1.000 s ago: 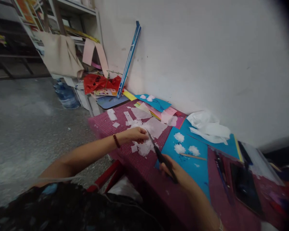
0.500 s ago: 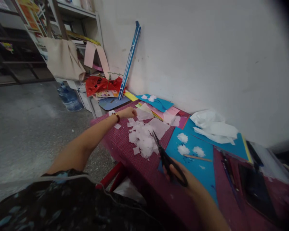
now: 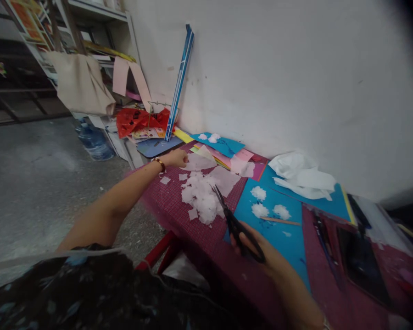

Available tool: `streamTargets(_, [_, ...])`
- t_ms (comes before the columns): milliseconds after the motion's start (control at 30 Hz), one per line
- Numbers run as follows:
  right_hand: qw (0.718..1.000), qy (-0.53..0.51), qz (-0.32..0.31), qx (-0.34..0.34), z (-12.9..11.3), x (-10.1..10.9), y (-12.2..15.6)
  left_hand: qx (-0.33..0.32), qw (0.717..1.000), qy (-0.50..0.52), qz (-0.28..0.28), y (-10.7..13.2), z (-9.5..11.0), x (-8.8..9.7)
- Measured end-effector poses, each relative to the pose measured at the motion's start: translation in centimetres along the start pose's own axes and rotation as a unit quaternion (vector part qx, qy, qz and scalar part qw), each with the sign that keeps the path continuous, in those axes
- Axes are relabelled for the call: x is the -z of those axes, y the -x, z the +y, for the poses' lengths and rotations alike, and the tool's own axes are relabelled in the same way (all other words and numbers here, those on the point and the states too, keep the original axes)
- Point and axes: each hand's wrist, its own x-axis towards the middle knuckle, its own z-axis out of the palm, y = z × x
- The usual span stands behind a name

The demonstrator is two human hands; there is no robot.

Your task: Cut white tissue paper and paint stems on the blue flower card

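Observation:
My right hand (image 3: 253, 247) grips black scissors (image 3: 234, 221), blades pointing up-left toward a heap of white paper scraps (image 3: 199, 197) on the maroon cutting mat (image 3: 172, 201). My left hand (image 3: 177, 158), a bead bracelet on its wrist, is stretched to the mat's far end with fingers closed on the edge of a pale pink paper sheet (image 3: 198, 162). A blue sheet (image 3: 275, 220) to the right carries three white tufts (image 3: 259, 193) and a thin wooden stick (image 3: 280, 221).
Crumpled white paper (image 3: 301, 176) lies by the wall. Coloured sheets (image 3: 223, 149) are stacked at the far end. A red bag (image 3: 137, 119), a leaning blue board (image 3: 179, 82), a water bottle (image 3: 92, 140) and shelves stand beyond. A dark tablet (image 3: 359, 263) lies right.
My left hand left the scrap heap and reached to the far end of the mat, onto the pink sheet. The right hand with the scissors drew back slightly toward me.

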Motion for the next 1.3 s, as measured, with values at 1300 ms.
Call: streamTargets(1300, [0.996,0.066,-0.01,0.06,0.3,-0.5,0.0,0.083,0.795,0.601,-0.024,9.4,10.5,-5.4])
